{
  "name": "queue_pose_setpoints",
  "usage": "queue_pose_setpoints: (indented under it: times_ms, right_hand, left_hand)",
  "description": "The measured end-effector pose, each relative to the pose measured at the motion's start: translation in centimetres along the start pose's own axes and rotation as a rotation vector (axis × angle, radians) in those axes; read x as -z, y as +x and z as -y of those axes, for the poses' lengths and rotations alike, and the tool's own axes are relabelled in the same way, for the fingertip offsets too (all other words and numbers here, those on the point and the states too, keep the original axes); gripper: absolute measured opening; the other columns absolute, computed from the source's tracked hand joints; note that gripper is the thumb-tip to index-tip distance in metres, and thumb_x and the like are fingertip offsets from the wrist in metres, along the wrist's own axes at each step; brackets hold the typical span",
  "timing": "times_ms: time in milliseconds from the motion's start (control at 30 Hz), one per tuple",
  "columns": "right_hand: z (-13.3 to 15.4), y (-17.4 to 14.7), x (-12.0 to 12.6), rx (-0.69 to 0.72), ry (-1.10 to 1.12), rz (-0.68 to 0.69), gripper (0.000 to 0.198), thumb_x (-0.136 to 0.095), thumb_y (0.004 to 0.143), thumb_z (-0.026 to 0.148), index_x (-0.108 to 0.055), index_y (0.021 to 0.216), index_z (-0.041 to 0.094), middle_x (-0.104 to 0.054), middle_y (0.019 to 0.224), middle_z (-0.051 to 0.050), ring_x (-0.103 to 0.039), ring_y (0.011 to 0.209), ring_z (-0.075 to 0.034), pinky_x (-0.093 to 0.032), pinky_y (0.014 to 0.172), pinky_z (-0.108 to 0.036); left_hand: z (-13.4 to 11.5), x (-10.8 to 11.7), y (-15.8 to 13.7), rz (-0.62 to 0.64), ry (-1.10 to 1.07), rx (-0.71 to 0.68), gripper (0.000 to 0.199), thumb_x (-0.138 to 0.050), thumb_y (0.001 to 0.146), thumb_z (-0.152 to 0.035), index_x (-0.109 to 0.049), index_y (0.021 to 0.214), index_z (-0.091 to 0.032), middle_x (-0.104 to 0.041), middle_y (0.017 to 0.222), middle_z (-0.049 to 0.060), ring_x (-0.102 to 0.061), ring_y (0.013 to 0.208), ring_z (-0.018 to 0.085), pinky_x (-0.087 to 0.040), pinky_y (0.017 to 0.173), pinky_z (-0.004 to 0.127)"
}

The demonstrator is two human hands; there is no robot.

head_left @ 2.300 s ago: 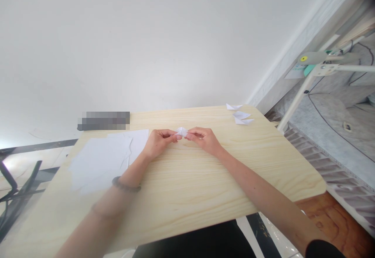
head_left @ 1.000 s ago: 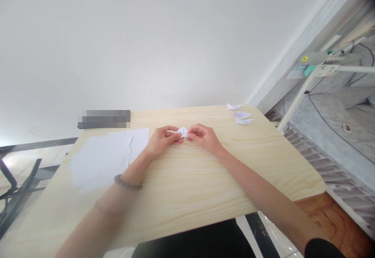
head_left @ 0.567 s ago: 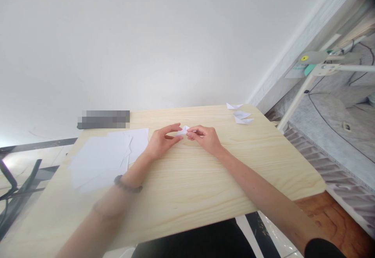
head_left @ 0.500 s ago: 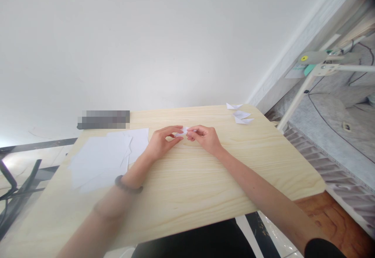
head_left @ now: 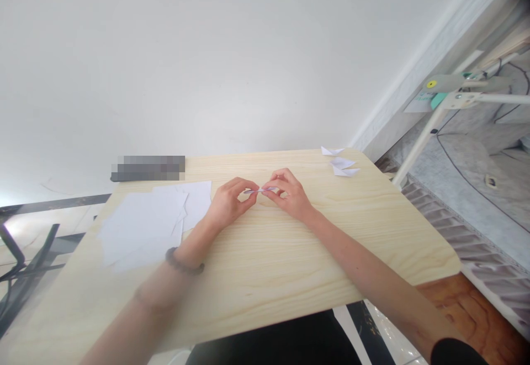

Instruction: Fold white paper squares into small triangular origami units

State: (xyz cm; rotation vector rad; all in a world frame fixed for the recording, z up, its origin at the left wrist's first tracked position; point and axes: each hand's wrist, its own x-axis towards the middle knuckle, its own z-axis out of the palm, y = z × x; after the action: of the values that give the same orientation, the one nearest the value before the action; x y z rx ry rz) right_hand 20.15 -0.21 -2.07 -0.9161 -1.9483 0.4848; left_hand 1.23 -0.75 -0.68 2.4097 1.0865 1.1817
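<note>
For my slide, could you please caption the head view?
Left hand and right hand pinch folded white paper over a table.

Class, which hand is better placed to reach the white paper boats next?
Probably the right hand: nearer the white paper boats, though it and the left hand pinch a small folded white paper.

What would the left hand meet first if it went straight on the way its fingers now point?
Most likely the right hand: it faces the left hand across the small folded paper that both pinch. Exact depth is hard to judge from this single view.
</note>
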Motion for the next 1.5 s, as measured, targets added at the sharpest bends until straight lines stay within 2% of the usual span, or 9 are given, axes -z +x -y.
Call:
queue_pose_setpoints:
  times_ms: [167,500,833,1000,1133,1300,1500]
  right_hand:
    - [0.3,0.0,0.1,0.076,-0.026,0.047,0.012,-0.05,0.08,0.024,-0.06,0.087,0.021,-0.052,0.091,-0.004,-0.053,0.079,-0.012,-0.049,0.06,-0.021]
    - [0.5,-0.1,0.0,0.138,-0.127,0.075,0.01,-0.047,0.082,0.021,-0.056,0.086,0.02,-0.053,0.092,-0.005,-0.054,0.084,-0.014,-0.045,0.075,-0.028]
    - [0.9,0.0,0.1,0.144,-0.155,0.128,0.01,-0.044,0.083,0.02,-0.053,0.087,0.019,-0.052,0.094,-0.006,-0.053,0.084,-0.014,-0.044,0.077,-0.027]
    - [0.9,0.1,0.2,0.109,-0.127,0.072,0.01,-0.045,0.084,0.022,-0.054,0.086,0.019,-0.052,0.092,-0.006,-0.052,0.086,-0.014,-0.043,0.078,-0.027]
    - [0.7,0.2,0.4,0.079,-0.118,0.013,0.01,-0.049,0.082,0.026,-0.057,0.082,0.02,-0.053,0.085,-0.004,-0.053,0.081,-0.014,-0.044,0.074,-0.028]
    - [0.3,0.3,0.3,0.021,-0.109,-0.049,0.015,-0.055,0.078,0.033,-0.062,0.076,0.02,-0.053,0.073,-0.002,-0.052,0.066,-0.011,-0.044,0.063,-0.025]
    - [-0.1,0.2,0.3,-0.041,0.021,-0.049,0.016,-0.059,0.074,0.034,-0.062,0.077,0.019,-0.057,0.078,-0.002,-0.054,0.068,-0.011,-0.047,0.057,-0.022]
  left_hand:
    - [0.0,0.0,0.0,0.035,-0.009,-0.002,0.012,-0.052,0.077,-0.02,-0.059,0.087,-0.017,-0.062,0.085,0.004,-0.056,0.08,0.014,-0.045,0.074,0.026]
    - [-0.3,0.1,0.1,0.067,0.034,-0.021,0.009,-0.051,0.076,-0.017,-0.058,0.081,-0.016,-0.061,0.08,0.003,-0.054,0.076,0.014,-0.043,0.073,0.028]
    - [-0.4,0.1,0.2,0.084,0.053,-0.059,0.008,-0.051,0.078,-0.02,-0.058,0.081,-0.016,-0.061,0.078,0.003,-0.055,0.074,0.014,-0.044,0.072,0.029]
    - [-0.2,0.0,0.1,0.063,0.0,0.018,0.012,-0.051,0.079,-0.024,-0.058,0.086,-0.016,-0.062,0.084,0.004,-0.058,0.077,0.014,-0.046,0.071,0.026]
    - [0.0,0.0,0.0,0.032,0.002,0.063,0.018,-0.051,0.08,-0.03,-0.061,0.088,-0.017,-0.065,0.086,0.005,-0.06,0.077,0.014,-0.047,0.065,0.024]
    - [0.1,-0.2,0.1,-0.037,0.096,0.074,0.019,-0.053,0.079,-0.033,-0.065,0.082,-0.019,-0.068,0.078,0.004,-0.06,0.069,0.015,-0.047,0.06,0.024]
    - [0.3,-0.1,0.0,-0.022,0.126,0.136,0.02,-0.053,0.078,-0.036,-0.065,0.081,-0.02,-0.068,0.077,0.002,-0.057,0.061,0.013,-0.045,0.059,0.024]
